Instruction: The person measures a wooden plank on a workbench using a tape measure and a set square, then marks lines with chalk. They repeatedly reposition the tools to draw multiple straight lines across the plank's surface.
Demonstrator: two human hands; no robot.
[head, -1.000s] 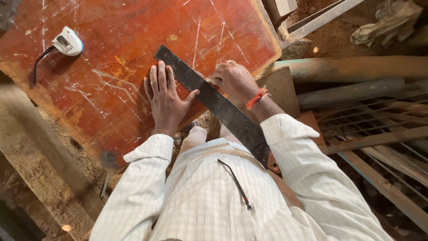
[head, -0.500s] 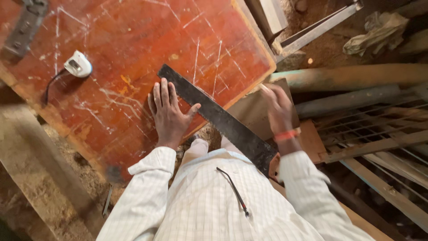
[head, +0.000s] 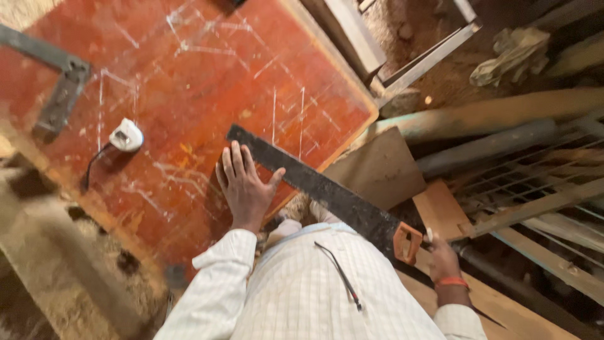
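Left hand (head: 246, 189) presses flat, open, on our board (head: 189, 113); right hand (head: 443, 259) loosely nears the saw (head: 327, 192) handle, gripping nothing yet.

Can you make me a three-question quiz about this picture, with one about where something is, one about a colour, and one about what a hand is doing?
1. Where is the small white tape measure?
A. On the red-orange scratched wooden board
B. In the right hand
C. On the person's sleeve

2. What colour is the handle of the long dark handsaw?
A. Blue
B. Orange
C. Green

3. What is the left hand doing?
A. Holding the tape measure
B. Making a fist in the air
C. Lying flat with fingers spread on the board

Answers:
1 A, it lies on the board, left of the hand.
2 B, the handle beside the right hand is orange.
3 C, the palm presses on the board next to the saw blade.
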